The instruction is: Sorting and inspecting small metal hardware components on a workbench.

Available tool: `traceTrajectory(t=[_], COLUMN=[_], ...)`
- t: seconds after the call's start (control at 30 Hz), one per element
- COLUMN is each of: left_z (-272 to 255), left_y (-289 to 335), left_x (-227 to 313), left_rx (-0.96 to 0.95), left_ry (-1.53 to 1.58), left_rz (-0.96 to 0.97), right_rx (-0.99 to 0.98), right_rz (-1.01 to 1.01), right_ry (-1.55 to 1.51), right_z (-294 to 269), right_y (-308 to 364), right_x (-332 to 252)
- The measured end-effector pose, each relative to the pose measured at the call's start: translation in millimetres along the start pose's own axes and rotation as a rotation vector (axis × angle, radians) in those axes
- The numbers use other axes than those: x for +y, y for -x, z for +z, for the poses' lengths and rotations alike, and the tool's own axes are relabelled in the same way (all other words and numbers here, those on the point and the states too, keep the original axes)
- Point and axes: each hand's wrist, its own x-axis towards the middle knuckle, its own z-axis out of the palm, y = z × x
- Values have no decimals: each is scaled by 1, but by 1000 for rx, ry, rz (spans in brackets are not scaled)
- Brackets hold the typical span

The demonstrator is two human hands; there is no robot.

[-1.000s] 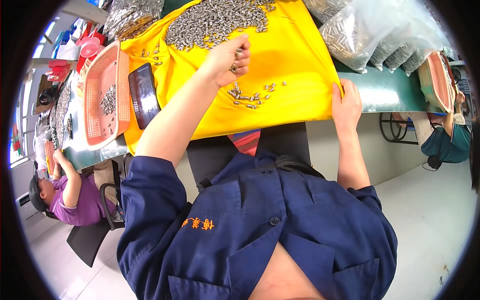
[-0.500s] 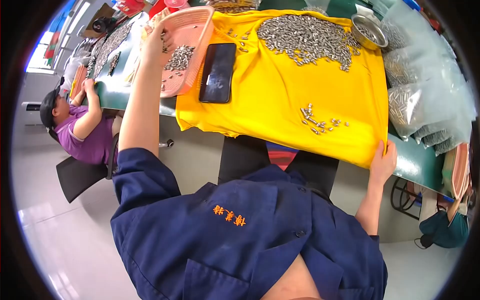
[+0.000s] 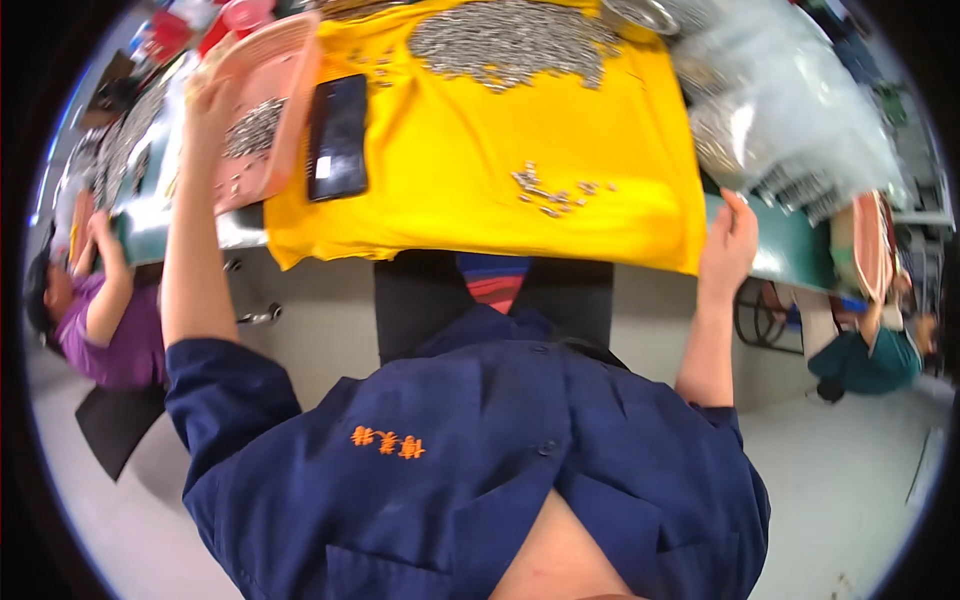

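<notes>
My left hand [image 3: 207,95] is at the left side of a pink plastic basket [image 3: 287,110], its fingers too blurred to read. A small heap of short metal pins [image 3: 257,127] lies in the basket. On the yellow cloth [image 3: 450,150], a large pile of the same kind of silver parts [image 3: 510,42] spreads along the far side, with a small loose group [image 3: 550,197] nearer to me. Beside the cloth's right edge, my right hand [image 3: 732,242] is open, fingers pointing away from me, with nothing visible in it.
A black phone [image 3: 338,138] lies on the cloth by the basket. At the far right stand a metal bowl [image 3: 642,15] and clear bags [image 3: 790,110] of parts on the green table [image 3: 785,245]. Co-workers sit at the left [image 3: 105,330] and right [image 3: 865,350].
The whole view has swung to the right, so the cloth and basket appear farther left. My right hand has let go of the cloth's edge; my left hand stays at the basket.
</notes>
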Motion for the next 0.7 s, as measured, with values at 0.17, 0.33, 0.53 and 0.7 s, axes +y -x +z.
traceTrajectory(t=[0.17, 0.33, 0.53, 0.7], left_z=[-45, 4, 60, 68], left_y=[35, 157, 210, 210], left_x=[224, 311, 349, 358], left_rx=[-551, -1633, -1586, -1444], left_ry=[1345, 1526, 1612, 1843], left_rz=[16, -237, -802, -1303], right_rx=[-267, -340, -425, -509], right_rz=[-53, -206, -210, -203], right_ry=[-202, 132, 122, -10], right_z=[8, 41, 65, 71], right_y=[1, 5, 6, 7], right_x=[-29, -47, -67, -85])
